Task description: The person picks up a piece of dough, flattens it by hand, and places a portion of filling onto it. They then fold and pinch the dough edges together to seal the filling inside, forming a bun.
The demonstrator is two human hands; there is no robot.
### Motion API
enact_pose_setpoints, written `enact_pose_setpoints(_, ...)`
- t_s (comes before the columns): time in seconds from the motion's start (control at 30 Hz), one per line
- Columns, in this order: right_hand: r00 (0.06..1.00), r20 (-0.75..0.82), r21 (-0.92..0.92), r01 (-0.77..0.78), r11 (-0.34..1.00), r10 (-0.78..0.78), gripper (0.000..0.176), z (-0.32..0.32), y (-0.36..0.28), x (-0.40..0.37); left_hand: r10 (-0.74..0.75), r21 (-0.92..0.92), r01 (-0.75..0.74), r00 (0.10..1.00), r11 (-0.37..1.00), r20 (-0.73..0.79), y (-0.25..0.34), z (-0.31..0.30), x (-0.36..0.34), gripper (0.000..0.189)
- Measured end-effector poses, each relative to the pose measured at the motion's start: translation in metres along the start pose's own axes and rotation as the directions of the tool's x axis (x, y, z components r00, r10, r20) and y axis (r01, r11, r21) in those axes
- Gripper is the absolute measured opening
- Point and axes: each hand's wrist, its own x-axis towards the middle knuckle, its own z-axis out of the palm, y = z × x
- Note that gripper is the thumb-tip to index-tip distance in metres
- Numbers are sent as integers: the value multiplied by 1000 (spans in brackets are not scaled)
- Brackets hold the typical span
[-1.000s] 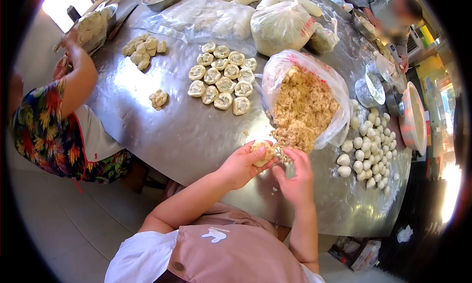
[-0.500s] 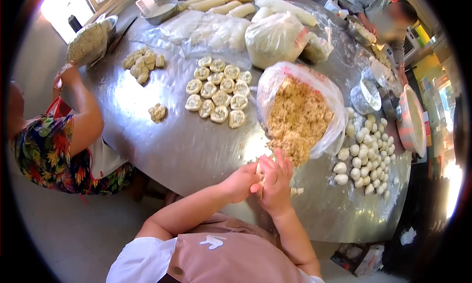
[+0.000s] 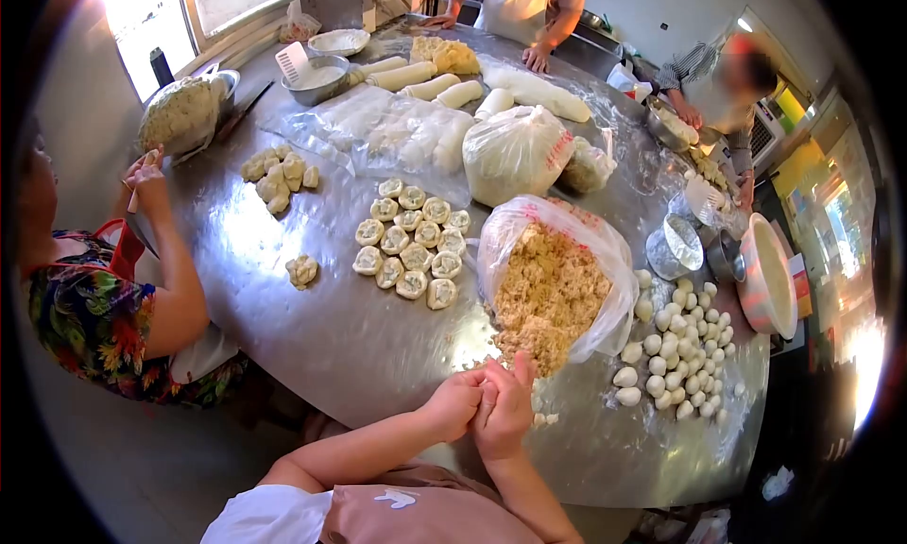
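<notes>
At the near edge of the steel table, my left hand [image 3: 453, 404] and my right hand [image 3: 504, 410] are pressed together, fingers closed around each other. Whatever lies between the palms is hidden now; a pale crumbly lump shows there in the earlier view. Just beyond my fingertips, an open plastic bag [image 3: 612, 294] lies on its side with crumbly tan filling [image 3: 553, 294] spilling toward me. Left of the bag sit rows of round filled buns [image 3: 413, 256]. To the right is a spread of small white dough balls [image 3: 678, 350].
Dough lumps [image 3: 276, 176] and one smaller lump [image 3: 302, 271] lie on the left. Farther back are a tied bag [image 3: 515, 152], dough rolls [image 3: 402, 77] and plastic sheeting. Metal bowls [image 3: 675, 246] and a large basin [image 3: 767, 275] stand right. Other people work around the table [image 3: 265, 298].
The view has tilted up and shifted, showing more of a person across the table. My hands have closed together, hiding the lump. The person at left has drawn their hands in from the large dough mass.
</notes>
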Motion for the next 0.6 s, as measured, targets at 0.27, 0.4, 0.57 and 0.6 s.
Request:
enact_pose_setpoints(0.27, 639, 174, 684, -625, 375, 749, 42, -2, 11, 23, 317, -51, -317, 948, 947, -6, -3, 33, 1, 38)
enact_pose_setpoints(0.4, 719, 260, 766, -560, 315, 645, 62, -4, 6, 23, 467, 416, -460, 879, 784, 94, 9, 29, -9, 31)
enact_pose_setpoints(0.57, 682, 421, 822, -566, 67, 598, 74, 5, -5, 12, 732, 722, -650, 609, 239, 306, 10, 13, -1, 28)
enact_pose_setpoints(0.6, 700, 495, 807, -590, 26, 515, 72, 2, -4, 11, 757, 753, -648, 548, 116, 355, 11, 16, -3, 30)
